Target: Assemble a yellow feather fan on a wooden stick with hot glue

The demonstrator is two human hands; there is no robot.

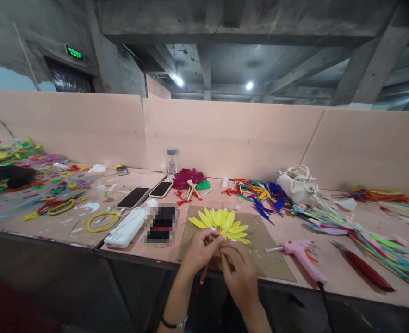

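The only sign in view is a small green lit sign (74,52) on the concrete wall above a dark doorway (69,78) at the far left; its pale characters are too small to read. On the counter (329,273), a dark packet (161,224) beside a white case (124,230) is blurred over, so any print on it cannot be told. The two phones (133,197) lie with black screens, and the clear jar (171,162) behind them is too small to make out any label.
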